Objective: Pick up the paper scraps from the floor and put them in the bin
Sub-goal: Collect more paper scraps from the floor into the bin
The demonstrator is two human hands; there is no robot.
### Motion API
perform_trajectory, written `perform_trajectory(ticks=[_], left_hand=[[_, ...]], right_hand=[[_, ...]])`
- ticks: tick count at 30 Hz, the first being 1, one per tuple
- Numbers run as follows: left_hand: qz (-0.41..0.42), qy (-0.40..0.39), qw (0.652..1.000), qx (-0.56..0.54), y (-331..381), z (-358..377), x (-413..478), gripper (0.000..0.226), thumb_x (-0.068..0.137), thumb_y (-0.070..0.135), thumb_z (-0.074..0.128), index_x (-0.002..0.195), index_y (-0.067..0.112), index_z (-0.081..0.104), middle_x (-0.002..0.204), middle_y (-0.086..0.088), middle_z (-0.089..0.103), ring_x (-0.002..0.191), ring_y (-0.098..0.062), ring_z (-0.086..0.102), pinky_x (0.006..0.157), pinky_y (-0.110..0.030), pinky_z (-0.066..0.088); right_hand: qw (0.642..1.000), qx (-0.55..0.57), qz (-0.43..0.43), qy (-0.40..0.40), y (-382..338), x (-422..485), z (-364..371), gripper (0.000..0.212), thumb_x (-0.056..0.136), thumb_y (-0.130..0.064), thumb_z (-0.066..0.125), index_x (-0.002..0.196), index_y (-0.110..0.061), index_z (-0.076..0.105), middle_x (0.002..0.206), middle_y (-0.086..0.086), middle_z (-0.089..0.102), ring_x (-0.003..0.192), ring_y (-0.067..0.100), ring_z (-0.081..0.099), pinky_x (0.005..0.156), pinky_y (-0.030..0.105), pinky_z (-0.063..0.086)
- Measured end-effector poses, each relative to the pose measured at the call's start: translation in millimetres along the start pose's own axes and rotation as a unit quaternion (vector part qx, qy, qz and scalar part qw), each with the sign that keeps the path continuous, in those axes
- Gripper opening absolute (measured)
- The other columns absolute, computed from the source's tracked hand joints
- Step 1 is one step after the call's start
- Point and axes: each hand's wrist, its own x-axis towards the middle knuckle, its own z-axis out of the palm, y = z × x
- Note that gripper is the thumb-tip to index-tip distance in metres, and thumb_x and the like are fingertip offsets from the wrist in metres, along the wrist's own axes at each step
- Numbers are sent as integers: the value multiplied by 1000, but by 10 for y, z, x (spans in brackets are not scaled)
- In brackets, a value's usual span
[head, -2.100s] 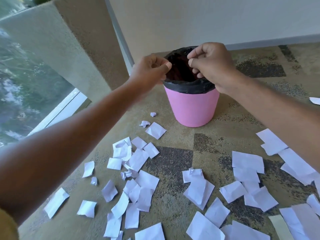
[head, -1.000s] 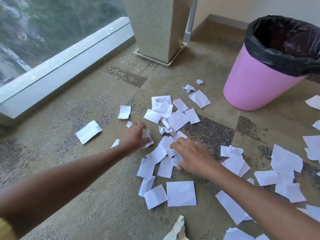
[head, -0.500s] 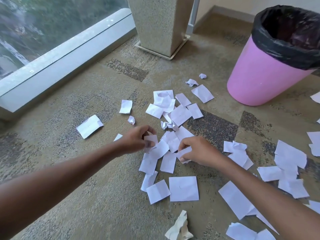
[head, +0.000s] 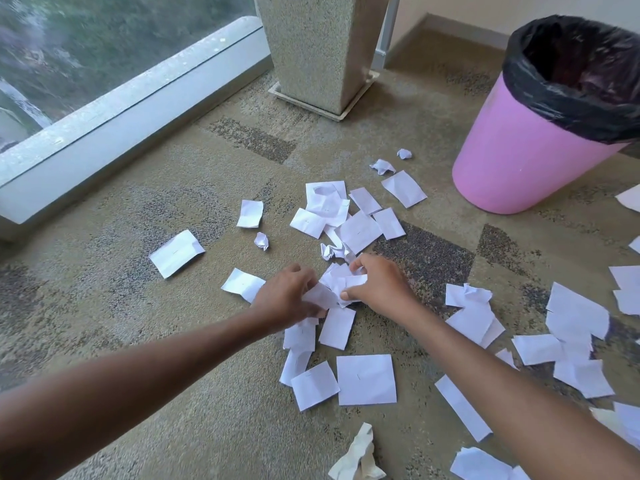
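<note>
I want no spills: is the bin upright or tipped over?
Upright. The bin stands on its base on the carpet, its black-lined mouth facing up.

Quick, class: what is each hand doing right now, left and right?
Left hand: closed on paper scraps.
Right hand: closed on the same bunch of scraps.

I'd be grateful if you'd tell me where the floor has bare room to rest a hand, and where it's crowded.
Bare carpet lies between the window sill and the lone scrap, and in front of the pillar base. Another bare strip runs under the left forearm. It is crowded around the left hand and right hand, and right of the bin side.
</note>
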Motion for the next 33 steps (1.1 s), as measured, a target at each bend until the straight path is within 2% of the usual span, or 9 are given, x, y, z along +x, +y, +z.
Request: perform_trajectory(ticks=[6,12,14,16,19,22,25,28,33], left_hand=[[4,50,999,-5,-153,-128,31,42,76,42,91,82,21,55,85,9,54,75,-17,51,62,-37,42],[-43,66,988,-133,-161,-254,128,43,82,39,89,78,14,55,66,7,47,60,-13,39,55,-32,29],[-85,54,967,-234,-28,-339,151,46,84,43,87,82,9,57,71,1,58,61,-15,52,55,-28,41],[-115,24,920,-373,181,-419,205,36,93,38,81,99,6,66,95,-12,77,77,-26,76,69,-40,64],[-123,-19,855,-504,593,-569,363,33,103,30,70,121,2,62,121,-24,74,98,-36,80,91,-54,64],[-100,-41,801,-589,1056,-743,542,37,107,29,63,128,-2,57,124,-26,73,106,-39,77,99,-57,60],[-52,-59,788,-611,1602,-946,708,33,112,32,52,117,3,67,108,-19,79,104,-35,77,100,-53,60],[-8,-69,789,-610,2099,-1144,855,45,111,46,48,124,8,69,107,-15,78,97,-32,73,95,-47,57],[29,-92,772,-629,2917,-1488,1042,61,108,63,41,133,12,64,83,-3,80,79,-22,78,78,-39,61]], right_hand=[[999,-30,-6,30,-46,-42,122,47,72,-45,94,104,-32,62,121,-7,56,101,21,62,84,39,52],[997,74,23,27,-3,-69,-5,36,74,-41,91,79,-25,59,87,-11,65,76,16,61,63,33,42],[992,116,32,39,10,-78,-139,34,77,-42,91,83,-23,64,82,-7,65,73,16,60,62,33,44],[980,187,38,57,9,-82,-322,34,79,-41,91,88,-19,67,87,0,69,75,17,63,59,32,50],[921,383,36,62,-35,-130,-689,29,87,-30,88,101,-11,71,102,14,78,75,18,68,56,31,57],[844,531,46,49,-151,-214,-1091,24,95,-22,82,114,-10,75,107,13,80,79,23,71,59,31,61],[787,611,41,75,-188,-248,-1459,27,98,-22,78,121,-9,73,113,17,78,86,28,76,71,39,66],[762,636,31,113,-189,-281,-1821,31,100,-27,75,127,-12,73,116,15,79,93,32,78,78,43,66],[719,678,-6,156,-151,-372,-2499,39,105,-35,66,134,-10,69,120,13,80,109,31,78,76,38,65]])
